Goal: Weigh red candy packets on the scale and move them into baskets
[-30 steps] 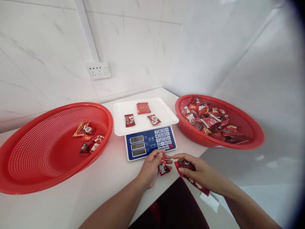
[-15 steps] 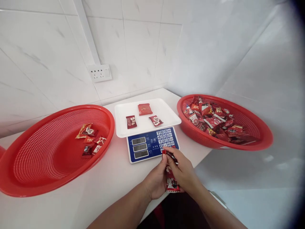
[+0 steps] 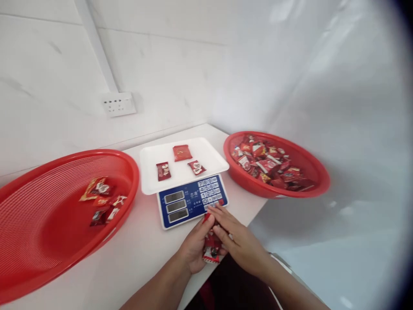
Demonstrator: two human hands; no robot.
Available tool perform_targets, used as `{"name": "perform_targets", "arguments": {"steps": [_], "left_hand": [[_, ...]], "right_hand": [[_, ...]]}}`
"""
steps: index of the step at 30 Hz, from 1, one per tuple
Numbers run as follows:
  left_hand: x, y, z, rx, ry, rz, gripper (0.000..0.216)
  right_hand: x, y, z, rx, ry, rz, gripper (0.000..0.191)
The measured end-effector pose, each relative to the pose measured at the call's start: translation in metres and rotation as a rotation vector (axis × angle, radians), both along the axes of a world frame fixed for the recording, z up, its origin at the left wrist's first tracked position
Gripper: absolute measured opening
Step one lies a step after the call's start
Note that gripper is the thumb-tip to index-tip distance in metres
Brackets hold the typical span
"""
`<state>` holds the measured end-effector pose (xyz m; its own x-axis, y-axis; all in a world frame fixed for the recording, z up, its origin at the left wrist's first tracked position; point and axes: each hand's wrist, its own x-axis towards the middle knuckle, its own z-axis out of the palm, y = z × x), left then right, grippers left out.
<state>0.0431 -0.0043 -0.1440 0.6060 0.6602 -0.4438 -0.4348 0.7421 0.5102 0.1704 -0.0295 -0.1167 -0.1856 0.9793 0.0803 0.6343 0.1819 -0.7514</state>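
Showing a perforated red plastic basket, left, cropped tighter than earlier; a boxy scale, centre, with blurred digits; clutching crinkled glossy packets, lower centre, in the left hand, partly hidden under the right hand, now straighter-fingered, grip impossible to tell; right, heaped wrapped sweets.

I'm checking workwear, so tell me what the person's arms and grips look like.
The left forearm and right forearm are bare, with no sleeves in view. The left grip and right grip are ungloved human hands; no ring, watch or bracelet shows.
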Motion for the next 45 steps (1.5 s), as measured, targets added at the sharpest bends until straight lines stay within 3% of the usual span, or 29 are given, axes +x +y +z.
{"name": "perform_targets", "arguments": {"steps": [4, 7, 10, 13, 16, 20, 24, 28, 33, 38, 42, 45], "left_hand": [[0.0, -0.002, 0.002, 0.035, -0.007, 0.002, 0.031], [-0.001, -0.004, 0.003, 0.087, 0.01, -0.041, 0.029], [-0.003, -0.005, 0.006, 0.106, 0.049, -0.056, 0.031], [-0.005, -0.001, 0.009, 0.097, 0.067, -0.006, 0.03], [-0.007, 0.003, 0.012, 0.058, 0.093, 0.062, 0.028], [-0.007, 0.006, 0.011, 0.062, 0.107, 0.101, 0.025], [-0.007, 0.006, 0.01, 0.092, 0.108, 0.106, 0.024], [-0.007, 0.006, 0.009, 0.107, 0.094, 0.099, 0.026], [-0.006, 0.007, 0.008, 0.102, 0.09, 0.086, 0.028], [-0.005, 0.007, 0.005, 0.092, 0.078, 0.084, 0.029], [-0.007, 0.007, 0.005, 0.092, 0.072, 0.071, 0.027], [-0.007, 0.007, 0.005, 0.102, 0.06, 0.062, 0.026]], "right_hand": [[0.005, -0.008, 0.015, 0.017, -0.031, -0.019, 0.044], [0.013, -0.013, 0.025, 0.034, -0.022, 0.067, 0.049], [0.033, -0.012, 0.047, 0.044, 0.007, 0.106, 0.045], [0.075, 0.007, 0.077, 0.061, -0.088, -0.062, 0.038], [0.131, 0.046, 0.093, 0.151, -0.367, -0.286, 0.037], [0.188, 0.097, 0.077, -0.041, -0.808, -0.282, 0.047], [0.202, 0.122, 0.053, -0.077, -0.967, -0.226, 0.058], [0.199, 0.129, 0.056, -0.074, -0.981, -0.331, 0.043], [0.17, 0.138, 0.09, 0.115, -0.845, -0.4, 0.045], [0.088, 0.151, 0.113, 0.337, -0.587, -0.072, 0.037], [0.028, 0.167, 0.118, 0.354, -0.487, 0.057, 0.042], [0.011, 0.169, 0.119, 0.33, -0.452, 0.125, 0.058]]}}
